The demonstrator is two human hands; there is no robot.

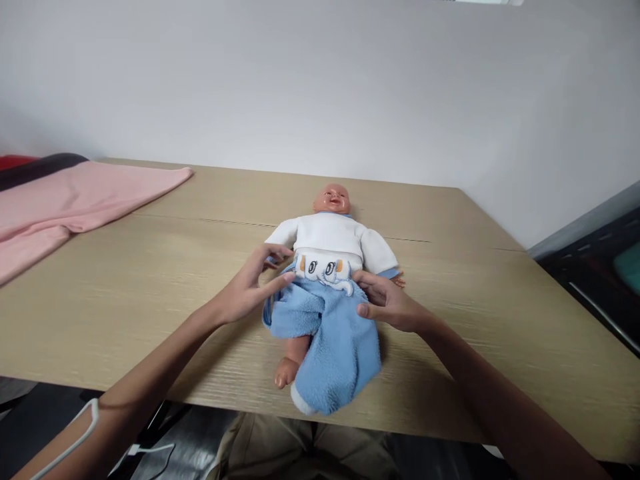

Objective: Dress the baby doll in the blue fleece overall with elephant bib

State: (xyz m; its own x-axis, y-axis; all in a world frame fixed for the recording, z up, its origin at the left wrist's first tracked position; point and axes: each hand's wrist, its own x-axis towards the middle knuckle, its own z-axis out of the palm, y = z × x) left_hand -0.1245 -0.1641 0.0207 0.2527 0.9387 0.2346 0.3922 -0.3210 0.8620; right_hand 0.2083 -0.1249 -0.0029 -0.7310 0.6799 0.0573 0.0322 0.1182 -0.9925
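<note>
A baby doll (334, 199) lies on its back on the table, head toward the wall. It wears a white long-sleeved top (327, 232) with blue cuffs. Blue fleece pants (345, 340) cover its hips, with embroidered eyes on a white waist section. One bare foot (287, 372) sticks out at the left, while the longer pant leg hides the other foot. My left hand (257, 283) is at the left side of the waist, thumb and fingers apart. Across from it, my right hand (387, 300) touches the pants at the right hip, its fingers also apart.
A pink cloth (95, 193) lies at the table's left, beside dark and red items (45, 167). The wooden table (475, 300) meets a pale wall behind. Black equipment (590, 267) stands off the right edge. A white cable (150, 450) shows below the front edge.
</note>
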